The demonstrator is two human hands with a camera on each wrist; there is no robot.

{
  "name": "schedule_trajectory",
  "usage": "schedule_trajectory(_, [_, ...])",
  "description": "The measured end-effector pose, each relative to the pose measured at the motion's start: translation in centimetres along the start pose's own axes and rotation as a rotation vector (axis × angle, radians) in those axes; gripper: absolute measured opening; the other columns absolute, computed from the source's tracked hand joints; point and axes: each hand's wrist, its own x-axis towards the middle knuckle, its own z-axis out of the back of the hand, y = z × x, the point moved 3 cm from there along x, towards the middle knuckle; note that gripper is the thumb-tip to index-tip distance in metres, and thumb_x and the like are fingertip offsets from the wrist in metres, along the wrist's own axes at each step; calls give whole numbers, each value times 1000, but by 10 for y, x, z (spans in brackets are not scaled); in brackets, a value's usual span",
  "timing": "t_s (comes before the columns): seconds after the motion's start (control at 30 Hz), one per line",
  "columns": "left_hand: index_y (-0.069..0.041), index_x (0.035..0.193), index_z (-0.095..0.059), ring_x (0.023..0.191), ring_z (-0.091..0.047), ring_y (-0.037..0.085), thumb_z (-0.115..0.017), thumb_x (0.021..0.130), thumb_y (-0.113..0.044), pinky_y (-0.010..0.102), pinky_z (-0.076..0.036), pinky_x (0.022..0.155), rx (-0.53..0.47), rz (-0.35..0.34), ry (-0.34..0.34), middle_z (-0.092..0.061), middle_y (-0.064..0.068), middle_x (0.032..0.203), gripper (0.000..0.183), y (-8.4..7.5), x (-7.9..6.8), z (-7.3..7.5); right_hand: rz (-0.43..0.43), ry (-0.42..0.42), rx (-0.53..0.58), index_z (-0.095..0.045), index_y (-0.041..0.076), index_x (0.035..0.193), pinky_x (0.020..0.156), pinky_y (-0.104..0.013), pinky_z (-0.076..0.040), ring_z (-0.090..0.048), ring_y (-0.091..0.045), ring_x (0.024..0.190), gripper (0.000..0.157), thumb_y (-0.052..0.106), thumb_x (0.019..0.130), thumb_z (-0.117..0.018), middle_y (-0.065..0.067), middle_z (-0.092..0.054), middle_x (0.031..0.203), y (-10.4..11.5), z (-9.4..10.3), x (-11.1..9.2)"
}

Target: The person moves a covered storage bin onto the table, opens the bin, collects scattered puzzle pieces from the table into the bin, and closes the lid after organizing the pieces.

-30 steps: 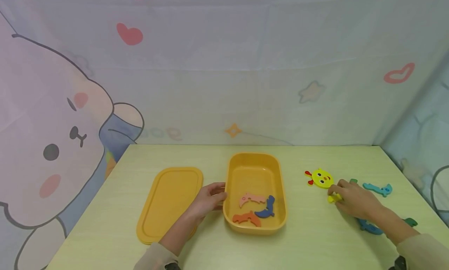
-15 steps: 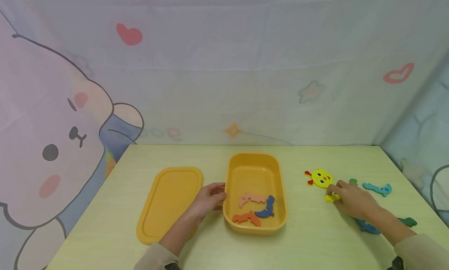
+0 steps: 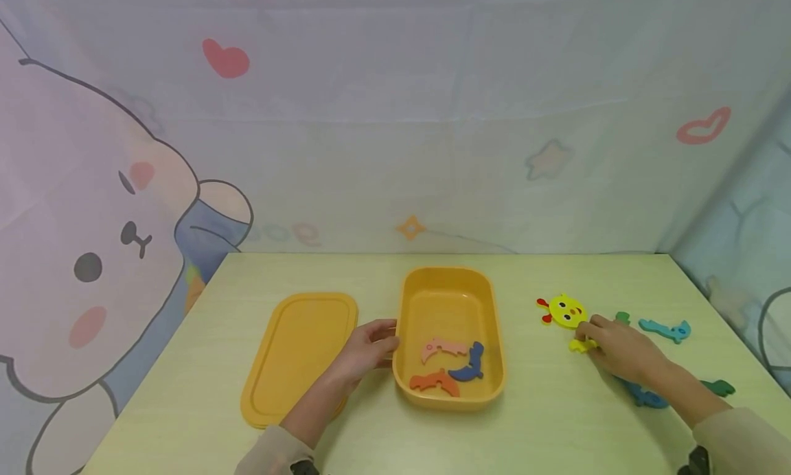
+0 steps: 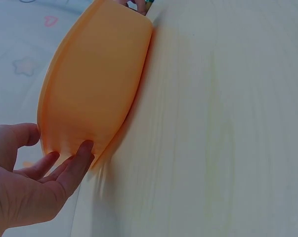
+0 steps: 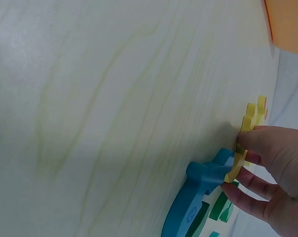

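My left hand (image 3: pixel 364 351) rests against the left side of a yellow-orange plastic box (image 3: pixel 445 310). In the left wrist view, its thumb touches the rim edge and its extended fingertips touch the outer wall (image 4: pixel 94 84). Three flat animal-shaped puzzle pieces lie in the box: pink (image 3: pixel 443 350), dark blue (image 3: pixel 468 364) and orange (image 3: pixel 435 383). At the right, my right hand (image 3: pixel 624 351) pinches a small yellow puzzle piece (image 5: pixel 236 170) on the table. That piece sits between a yellow smiling-face piece (image 3: pixel 567 313) with red feelers and a blue piece (image 5: pixel 193 197); fingers partly hide it.
A flat yellow-orange lid (image 3: pixel 303 355) lies left of the box. Right of my right hand are a light-blue piece (image 3: pixel 664 329) and a dark green piece (image 3: pixel 718 388). Another green piece (image 3: pixel 622 318) shows behind that hand. A cartoon-printed curtain (image 3: pixel 371 118) hangs behind the table.
My right hand has shifted slightly left with the yellow piece, which now sits closer below the smiling face. The blue piece beneath the wrist has shifted slightly left too. My left hand stays put.
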Motion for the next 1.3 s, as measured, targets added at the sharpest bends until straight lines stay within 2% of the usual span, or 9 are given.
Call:
schedule_trajectory(0.3, [3, 133, -42, 102, -58, 26, -53, 91, -12, 37, -54, 80, 3, -11, 5, -51, 22, 127, 46, 0, 0, 0, -3, 6, -2, -62, 12, 89, 59, -30, -45, -43, -10, 63, 18, 5, 75, -71, 1, -53, 81, 0, 0, 1])
schedule_trajectory(0.6, [3, 133, -43, 103, -58, 28, -53, 91, -11, 37, -54, 80, 5, -6, 3, -51, 23, 126, 46, -2, -1, -1, 1, 15, -16, -61, 11, 90, 60, -32, -48, -45, -12, 63, 18, 5, 76, -71, -1, -53, 84, 0, 10, 5])
schedule_trajectory(0.87, [2, 134, -42, 103, -58, 27, -53, 91, -12, 38, -54, 80, 8, -7, 1, -51, 23, 127, 46, -4, -3, -1, 50, 0, -35, -58, 12, 87, 56, -29, -44, -44, -13, 63, 20, 4, 75, -72, 2, -50, 79, 3, 22, 12])
schedule_trajectory(1.13, [2, 133, -43, 100, -59, 25, -53, 91, -12, 37, -55, 78, 11, -12, 3, -52, 22, 125, 46, 1, 0, 1, 105, -47, -62, -57, 11, 88, 57, -31, -47, -49, -15, 63, 22, 2, 74, -72, 1, -52, 81, 8, 38, 21])
schedule_trajectory(1.3, [2, 133, -43, 99, -60, 24, -52, 91, -12, 36, -55, 78, 8, -15, 7, -52, 22, 125, 45, 3, 2, 1, 120, -47, -77, -58, 10, 88, 59, -32, -48, -48, -15, 62, 20, 3, 75, -72, 0, -53, 80, 12, 47, 30])
